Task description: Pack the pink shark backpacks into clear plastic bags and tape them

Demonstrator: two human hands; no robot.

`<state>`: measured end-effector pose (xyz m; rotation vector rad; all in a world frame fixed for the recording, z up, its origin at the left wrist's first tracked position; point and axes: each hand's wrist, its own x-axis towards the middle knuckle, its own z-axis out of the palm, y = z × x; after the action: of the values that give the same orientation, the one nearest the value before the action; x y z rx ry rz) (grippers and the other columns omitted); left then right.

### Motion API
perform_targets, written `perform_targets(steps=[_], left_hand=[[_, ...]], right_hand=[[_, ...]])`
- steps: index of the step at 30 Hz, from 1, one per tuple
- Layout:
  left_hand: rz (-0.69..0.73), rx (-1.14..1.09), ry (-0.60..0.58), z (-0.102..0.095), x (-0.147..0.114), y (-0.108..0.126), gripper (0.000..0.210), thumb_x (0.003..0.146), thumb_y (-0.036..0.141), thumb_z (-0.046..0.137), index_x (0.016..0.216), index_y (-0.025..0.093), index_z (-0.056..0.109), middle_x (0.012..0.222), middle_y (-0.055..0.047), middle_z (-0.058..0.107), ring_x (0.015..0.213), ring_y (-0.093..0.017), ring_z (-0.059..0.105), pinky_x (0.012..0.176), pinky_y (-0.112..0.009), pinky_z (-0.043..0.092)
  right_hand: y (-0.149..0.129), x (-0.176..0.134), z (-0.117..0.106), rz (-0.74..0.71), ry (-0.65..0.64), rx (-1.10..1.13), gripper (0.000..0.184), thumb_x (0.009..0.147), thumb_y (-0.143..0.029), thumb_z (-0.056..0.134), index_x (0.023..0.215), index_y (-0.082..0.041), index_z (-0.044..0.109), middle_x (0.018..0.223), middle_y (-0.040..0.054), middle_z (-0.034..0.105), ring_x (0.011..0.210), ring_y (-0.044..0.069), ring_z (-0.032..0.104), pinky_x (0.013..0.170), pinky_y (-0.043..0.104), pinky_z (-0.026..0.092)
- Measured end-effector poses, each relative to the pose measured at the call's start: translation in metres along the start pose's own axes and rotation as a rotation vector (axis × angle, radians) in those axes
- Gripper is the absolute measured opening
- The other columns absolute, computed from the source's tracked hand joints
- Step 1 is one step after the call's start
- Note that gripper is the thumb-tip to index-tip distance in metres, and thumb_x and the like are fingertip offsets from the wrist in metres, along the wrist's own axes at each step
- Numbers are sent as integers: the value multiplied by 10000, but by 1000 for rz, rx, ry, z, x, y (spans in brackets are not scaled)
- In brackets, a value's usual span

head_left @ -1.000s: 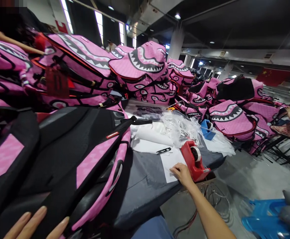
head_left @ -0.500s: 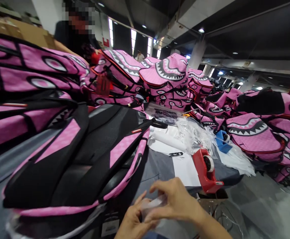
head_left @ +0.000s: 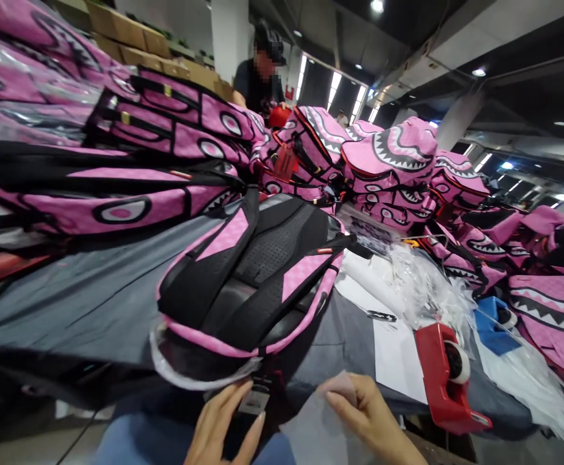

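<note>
A black and pink backpack lies on the table with its straps and padded back facing up. At its near end hangs a black buckle with a grey face. My left hand has its fingers and thumb on either side of this buckle, closed on it. To the right, my right hand pinches a thin, whitish, see-through sheet that hangs down over the table's front edge. A clear plastic rim shows under the backpack's near end.
A red tape dispenser stands at the right front, beside white paper. Behind it are a blue tape dispenser and crumpled clear bags. Pink shark-mouth backpacks are piled behind and at left. A person stands beyond them.
My hands have moved apart. The left went to the buckle, while the right kept the sheet, now hanging unfolded. My view has turned left, so the backpack appears further right.
</note>
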<state>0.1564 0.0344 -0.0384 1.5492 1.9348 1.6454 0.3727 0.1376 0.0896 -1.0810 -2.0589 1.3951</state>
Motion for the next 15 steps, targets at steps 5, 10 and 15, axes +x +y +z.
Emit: perform_targets(steps=[5,10,15], left_hand=[[-217,5,-174,35,29,13,487,918,579,538,1212,220,686,1135,-97,762,1084,-308,706,966,-476,579],[-330,-84,-215,27,58,19,428,868,566,487,924,271,792,987,-53,803,999,-319,727,987,-470,536],[-436,-344,-451,-29,62,4,571,809,732,541,633,221,726,646,-36,712,627,-204,644,626,-274,507]], right_hand=[[-13,13,-2,-129,-205,-180,428,975,-567,558,941,-237,828,832,50,709,762,174,611,722,268,459],[-17,22,-24,-9,-175,-73,436,947,-597,583,980,-235,824,823,54,747,750,199,656,712,281,497],[-10,40,-27,-53,-79,-181,442,960,-580,559,971,-202,787,818,36,723,723,182,624,665,250,461]])
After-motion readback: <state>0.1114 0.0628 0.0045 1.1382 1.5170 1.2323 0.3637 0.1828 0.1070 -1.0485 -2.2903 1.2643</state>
